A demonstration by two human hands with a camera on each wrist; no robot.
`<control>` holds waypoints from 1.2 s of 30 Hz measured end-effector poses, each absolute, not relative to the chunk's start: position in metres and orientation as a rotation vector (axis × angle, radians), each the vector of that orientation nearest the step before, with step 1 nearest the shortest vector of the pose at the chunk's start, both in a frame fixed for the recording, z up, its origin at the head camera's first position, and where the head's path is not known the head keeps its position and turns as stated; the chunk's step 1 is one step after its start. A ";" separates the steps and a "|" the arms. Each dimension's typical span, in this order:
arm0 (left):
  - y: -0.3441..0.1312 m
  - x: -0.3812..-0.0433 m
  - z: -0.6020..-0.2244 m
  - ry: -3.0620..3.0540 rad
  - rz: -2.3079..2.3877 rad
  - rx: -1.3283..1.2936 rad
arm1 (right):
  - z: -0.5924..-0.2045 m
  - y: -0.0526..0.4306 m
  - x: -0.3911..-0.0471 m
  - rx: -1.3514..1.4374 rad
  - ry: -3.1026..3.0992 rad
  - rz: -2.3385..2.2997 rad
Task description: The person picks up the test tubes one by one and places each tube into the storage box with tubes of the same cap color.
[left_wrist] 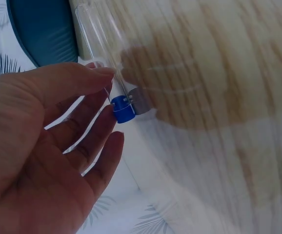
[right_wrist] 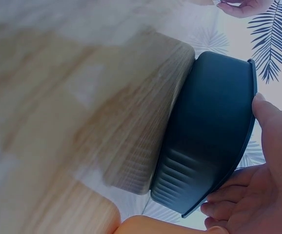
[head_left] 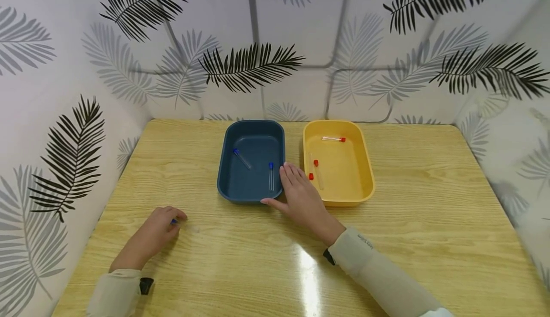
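My left hand (head_left: pixel 152 233) is low over the table at the left, its thumb and forefinger pinching a clear test tube near its blue cap (left_wrist: pixel 124 109). In the head view only a bit of that cap shows between the fingers. At the centre back, my right hand (head_left: pixel 301 200) touches the near right corner of a dark blue bin (head_left: pixel 251 198), thumb along the front rim and straight fingers at the right side. Inside the bin lie two blue-capped test tubes, one slanted (head_left: pixel 242 159) and one nearly lengthwise (head_left: pixel 271 176).
Just right of the blue bin stands a yellow bin (head_left: pixel 368 183) with three red-capped test tubes, one of them (head_left: pixel 333 139) near its back wall. My right hand partly covers its left side. A leaf-patterned curtain (head_left: pixel 292 92) runs behind the wooden table (head_left: pixel 429 188).
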State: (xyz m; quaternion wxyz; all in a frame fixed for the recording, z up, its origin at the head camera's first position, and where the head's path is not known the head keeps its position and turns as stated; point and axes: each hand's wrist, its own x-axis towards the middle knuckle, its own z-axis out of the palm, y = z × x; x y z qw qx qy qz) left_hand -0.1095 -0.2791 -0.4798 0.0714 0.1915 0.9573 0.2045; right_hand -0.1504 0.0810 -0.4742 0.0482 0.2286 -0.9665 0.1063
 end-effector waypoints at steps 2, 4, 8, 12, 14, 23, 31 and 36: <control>-0.278 -0.110 -0.480 2.889 0.603 0.589 | -0.474 0.081 -0.151 0.695 -2.948 0.325; -0.277 -0.110 -0.479 2.896 0.599 0.594 | -0.473 0.081 -0.151 0.696 -2.946 0.326; -0.274 -0.111 -0.479 2.892 0.608 0.583 | -0.473 0.081 -0.151 0.695 -2.942 0.327; -0.272 -0.111 -0.478 2.884 0.617 0.572 | -0.473 0.081 -0.151 0.695 -2.934 0.335; -0.271 -0.111 -0.479 2.886 0.614 0.574 | -0.473 0.081 -0.151 0.695 -2.927 0.340; -0.267 -0.111 -0.478 2.887 0.616 0.577 | -0.471 0.080 -0.151 0.694 -2.943 0.341; -0.267 -0.113 -0.484 2.878 0.616 0.549 | -0.471 0.080 -0.149 0.689 -2.946 0.332; -0.268 -0.115 -0.487 2.874 0.618 0.518 | -0.471 0.080 -0.149 0.696 -2.930 0.334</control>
